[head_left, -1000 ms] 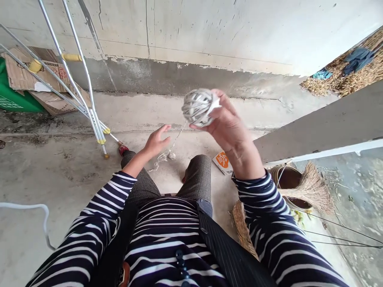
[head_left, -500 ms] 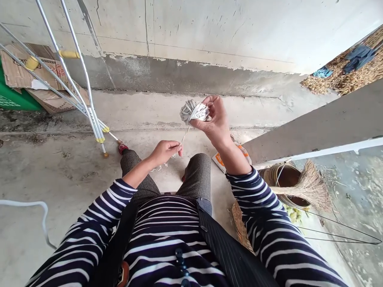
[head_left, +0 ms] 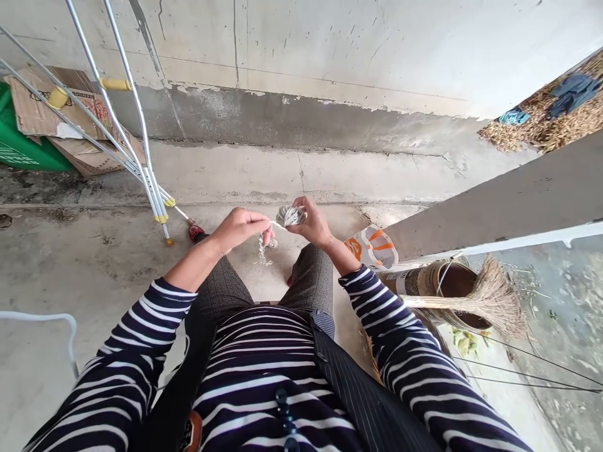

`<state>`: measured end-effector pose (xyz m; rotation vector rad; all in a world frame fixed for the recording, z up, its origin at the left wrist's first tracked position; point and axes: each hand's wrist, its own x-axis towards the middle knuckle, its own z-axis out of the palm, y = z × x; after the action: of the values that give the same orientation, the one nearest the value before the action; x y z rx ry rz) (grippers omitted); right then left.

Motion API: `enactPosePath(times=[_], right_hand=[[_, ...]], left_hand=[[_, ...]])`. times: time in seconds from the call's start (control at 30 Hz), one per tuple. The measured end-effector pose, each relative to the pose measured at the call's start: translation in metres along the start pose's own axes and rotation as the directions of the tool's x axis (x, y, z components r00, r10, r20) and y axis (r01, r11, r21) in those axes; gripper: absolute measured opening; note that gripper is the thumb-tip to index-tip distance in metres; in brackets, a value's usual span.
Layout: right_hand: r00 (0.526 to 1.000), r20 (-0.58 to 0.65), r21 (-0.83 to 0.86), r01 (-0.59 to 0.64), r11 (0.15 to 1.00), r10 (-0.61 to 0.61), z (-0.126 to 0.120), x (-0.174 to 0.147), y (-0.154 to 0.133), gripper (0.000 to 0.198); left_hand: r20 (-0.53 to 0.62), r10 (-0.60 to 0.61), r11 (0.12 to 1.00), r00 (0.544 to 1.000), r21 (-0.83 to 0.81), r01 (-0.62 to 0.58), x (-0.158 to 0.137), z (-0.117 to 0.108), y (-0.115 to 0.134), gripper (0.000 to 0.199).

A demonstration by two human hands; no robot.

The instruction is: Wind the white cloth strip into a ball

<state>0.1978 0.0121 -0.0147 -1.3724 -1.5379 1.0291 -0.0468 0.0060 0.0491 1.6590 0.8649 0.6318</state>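
My right hand (head_left: 313, 225) is closed around a ball of whitish-grey twine (head_left: 291, 215), fingers over its right side. From the ball a short length of pale twine (head_left: 277, 224) runs left to my left hand (head_left: 242, 229), whose thumb and fingers pinch it. Below the left fingers hangs a frayed, knotted bit of the same pale strand (head_left: 262, 251). Both hands are close together in front of my knees, above the concrete floor.
Metal crutches (head_left: 141, 157) with yellow grips lean at the left, before cardboard boxes (head_left: 56, 113). To the right are a bucket (head_left: 450, 279), a straw broom (head_left: 499, 301) and an orange-and-white bag (head_left: 377, 248) by a low wall (head_left: 494, 188). Husks (head_left: 513, 135) lie beyond.
My right hand has come down and left with the twine ball. My left hand has moved slightly up and left, and the strand between the hands now runs nearly level.
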Motion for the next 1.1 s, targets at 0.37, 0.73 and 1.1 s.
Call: enactPosePath(times=[0.37, 0.73, 1.1], right_hand=[[0.918, 0.394, 0.386, -0.204, 0.900, 0.039, 0.007, -0.042, -0.010, 0.058], [0.969, 0.183, 0.676, -0.245, 0.695, 0.164, 0.013, -0.066, -0.020, 0.072], [0.966, -0.163, 0.727, -0.019, 0.687, 0.199, -0.020, -0.109, -0.028, 0.065]], left_hand=[[-0.137, 0.000, 0.987, 0.991, 0.158, 0.022, 0.035, -0.010, -0.053, 0.035], [-0.038, -0.091, 0.995, 0.995, 0.036, 0.093, 0.028, 0.036, -0.098, 0.038], [-0.211, -0.257, 0.929, 0.943, 0.216, 0.301, -0.008, 0.046, -0.153, 0.023]])
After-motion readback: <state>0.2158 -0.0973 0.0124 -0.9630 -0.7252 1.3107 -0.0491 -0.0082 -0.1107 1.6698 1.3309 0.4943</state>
